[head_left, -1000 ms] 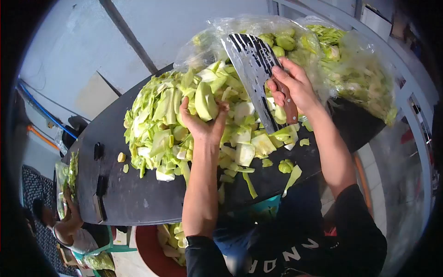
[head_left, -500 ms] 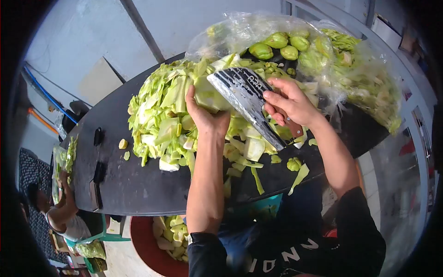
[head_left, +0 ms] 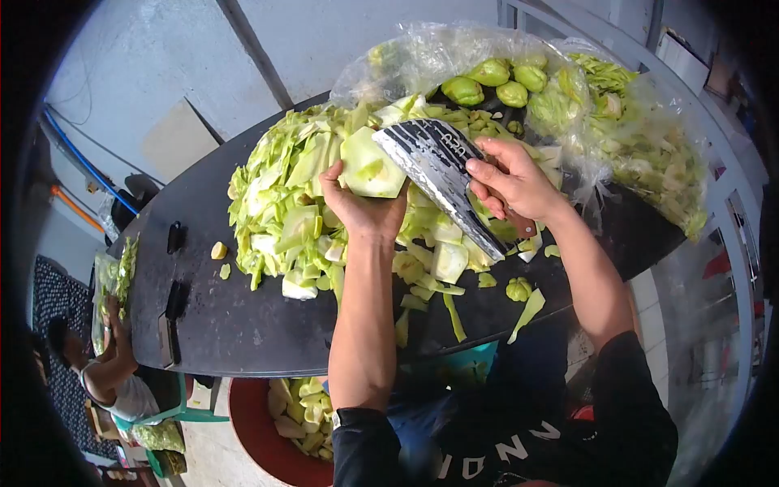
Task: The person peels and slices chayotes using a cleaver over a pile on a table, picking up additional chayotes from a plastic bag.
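Observation:
My left hand [head_left: 367, 213] is closed around a pale green piece of chayote [head_left: 380, 172], its flat cut face turned up toward me. In my right hand [head_left: 513, 180] is a broad knife [head_left: 434, 169] with a dark, striped blade smeared with pale residue. The blade slants across, its wide end close beside the chayote piece; whether they touch I cannot tell. Behind and below both hands lies a big heap of chayote peelings and slices [head_left: 296, 162]. A small green knob of chayote [head_left: 518, 289] lies near the table's front edge.
Whole chayotes [head_left: 490, 72] sit at the back of the dark table [head_left: 243, 321]. A clear plastic bag [head_left: 649, 154] of cut pieces stands at right. Below the near edge is a red tub [head_left: 247, 422] with chayote chunks. Another person [head_left: 122, 390] sits at the far left.
My left hand has turned the chayote piece, so its flat cut face now shows. The knife in my right hand has barely shifted.

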